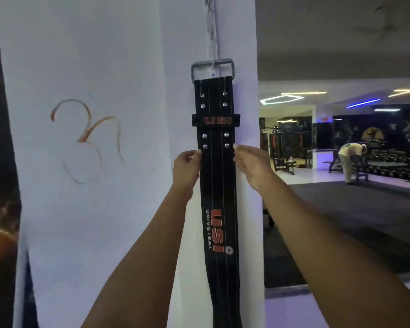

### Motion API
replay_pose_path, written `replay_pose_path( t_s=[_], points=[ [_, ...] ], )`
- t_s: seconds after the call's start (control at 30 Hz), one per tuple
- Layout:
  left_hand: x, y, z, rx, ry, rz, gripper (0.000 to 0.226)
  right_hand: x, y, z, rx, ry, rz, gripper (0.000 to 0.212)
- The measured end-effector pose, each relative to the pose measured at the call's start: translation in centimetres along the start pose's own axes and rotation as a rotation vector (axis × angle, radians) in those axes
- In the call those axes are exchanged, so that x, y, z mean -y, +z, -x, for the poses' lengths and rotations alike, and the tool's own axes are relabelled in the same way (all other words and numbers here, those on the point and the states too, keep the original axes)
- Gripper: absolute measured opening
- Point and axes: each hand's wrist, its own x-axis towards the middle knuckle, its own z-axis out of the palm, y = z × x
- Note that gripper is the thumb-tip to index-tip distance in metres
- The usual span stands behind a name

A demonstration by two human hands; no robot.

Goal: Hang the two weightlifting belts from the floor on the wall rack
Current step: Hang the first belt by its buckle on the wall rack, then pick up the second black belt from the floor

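Note:
A black weightlifting belt (pixel 217 176) with red USI lettering hangs straight down a white pillar. Its metal buckle (pixel 212 68) is hooked on a white wall rack (pixel 211 31) that runs up the pillar. My left hand (pixel 187 165) touches the belt's left edge with its fingertips. My right hand (pixel 249 162) rests against the belt's right edge, fingers extended. Neither hand is wrapped around the belt. A second belt is not in view.
The white wall (pixel 92 162) at left carries a red painted mark (pixel 88 129). At right the gym opens up with dark floor mats (pixel 353 221), machines (pixel 287 147) and a person (pixel 350 159) bending over a bench far back.

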Motion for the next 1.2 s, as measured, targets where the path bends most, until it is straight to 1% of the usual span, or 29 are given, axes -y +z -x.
replay_pose_path(
  t_s=[0.03,0.07,0.2,0.27,0.37,0.5,0.63,0.67,0.73,0.83,0.9,1.0,1.13,1.2],
  points=[
    [0.3,-0.4,1.6,0.008,-0.023,0.009,0.033,-0.5,-0.3,1.4,0.003,0.037,0.009,0.035],
    [0.7,-0.8,3.2,0.014,-0.051,0.021,0.032,-1.0,-0.6,2.9,0.004,0.070,0.023,0.038],
    [2.6,-2.9,9.4,0.007,-0.187,0.028,0.031,-3.7,-1.9,8.7,0.021,0.191,0.056,0.035],
    [3.8,-4.1,12.6,-0.013,-0.272,0.011,0.033,-5.2,-2.5,11.6,0.055,0.248,0.063,0.032],
    [5.7,-5.6,17.7,-0.034,-0.371,0.007,0.033,-7.1,-3.5,16.2,0.095,0.344,0.067,0.015],
    [8.5,-7.8,25.1,-0.122,-0.495,0.022,0.031,-10.8,-4.7,22.7,0.177,0.476,0.098,0.007],
    [11.5,-10.8,33.6,-0.236,-0.633,0.024,0.031,-14.8,-5.4,29.7,0.260,0.638,0.161,0.014],
    [12.2,-11.7,35.7,-0.267,-0.666,0.024,0.029,-15.9,-5.4,31.6,0.286,0.666,0.183,0.012],
    [13.8,-13.7,39.4,-0.335,-0.736,0.014,0.026,-18.0,-5.0,35.2,0.351,0.726,0.218,0.006],
    [16.0,-17.1,44.3,-0.418,-0.821,-0.018,0.025,-21.1,-3.9,40.1,0.431,0.828,0.246,0.009],
    [17.6,-19.5,46.8,-0.469,-0.861,-0.038,0.020,-23.5,-2.8,42.8,0.474,0.899,0.244,0.002],
    [20.7,-23.2,49.6,-0.554,-0.933,-0.027,0.015,-27.9,-0.7,46.4,0.518,0.985,0.287,0.016],
    [26.4,-28.9,52.4,-0.636,-1.030,0.007,0.014,-35.5,2.7,50.8,0.566,1.098,0.388,0.017],
    [30.2,-32.1,53.7,-0.646,-1.086,0.003,0.014,-40.4,4.6,53.1,0.580,1.147,0.432,0.015]
  ],
)
